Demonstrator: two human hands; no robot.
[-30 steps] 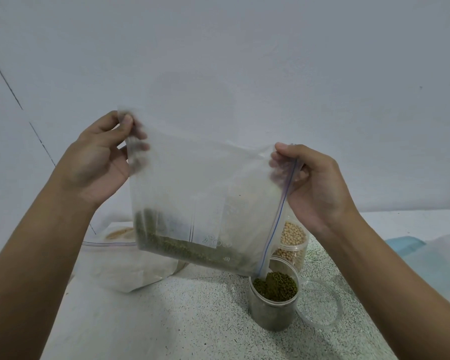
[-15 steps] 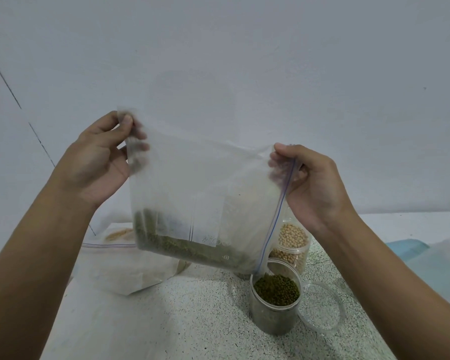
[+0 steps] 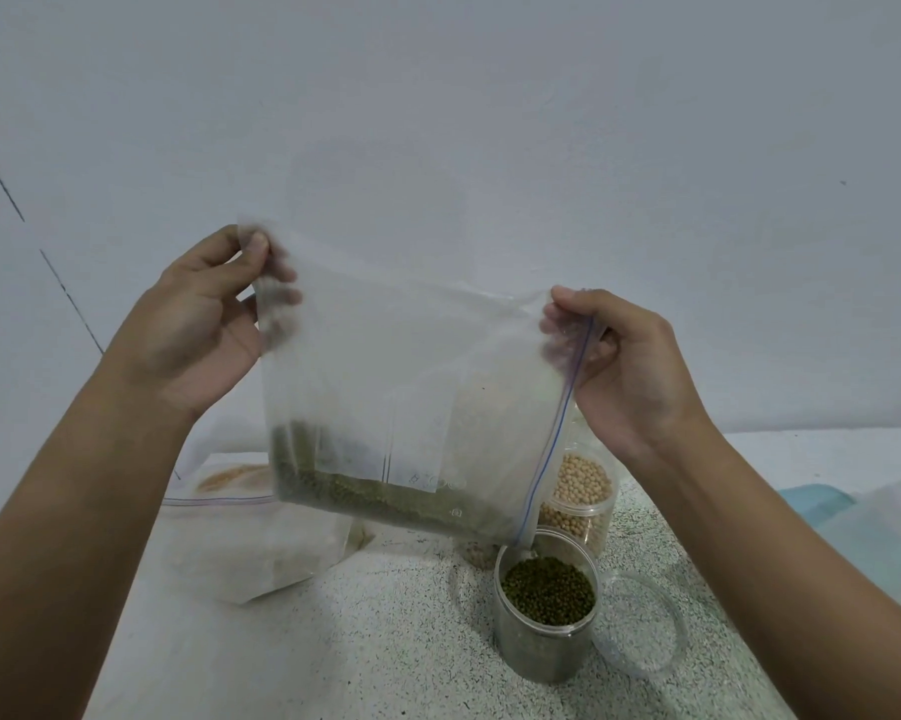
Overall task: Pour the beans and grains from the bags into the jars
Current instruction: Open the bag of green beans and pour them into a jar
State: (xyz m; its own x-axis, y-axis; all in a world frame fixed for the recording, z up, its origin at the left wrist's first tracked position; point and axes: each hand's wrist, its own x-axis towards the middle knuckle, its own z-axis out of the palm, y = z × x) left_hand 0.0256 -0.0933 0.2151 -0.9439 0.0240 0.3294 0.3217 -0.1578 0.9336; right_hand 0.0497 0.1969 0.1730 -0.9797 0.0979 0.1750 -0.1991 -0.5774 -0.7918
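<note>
**Sideways, a bean bag hangs over its jar**

Both hands hold a clear zip bag [image 3: 412,387] in the air above the speckled table [image 3: 386,646]. The left hand [image 3: 194,324] pinches the bag's upper left corner between thumb and fingers. The right hand [image 3: 630,371] is clamped on the top end of the blue zip strip [image 3: 560,433], thumb on the near face and fingers curled behind.

The bag is turned so the zip strip runs down its right side. The strip's lower end hangs just at the mouth of an open jar [image 3: 536,652]. Green beans [image 3: 386,498] lie along the bag's bottom edge, which slopes down toward that jar. Whether the zip is open cannot be told.

The jar stands upright on the table with green beans [image 3: 547,597] nearly up to its rim. A clear round lid [image 3: 640,623] lies flat just beside it on the right. Behind it stands a second jar [image 3: 583,493] of pale round beans. To the left, another zip bag [image 3: 251,548] with pale contents rests on the table.
</note>
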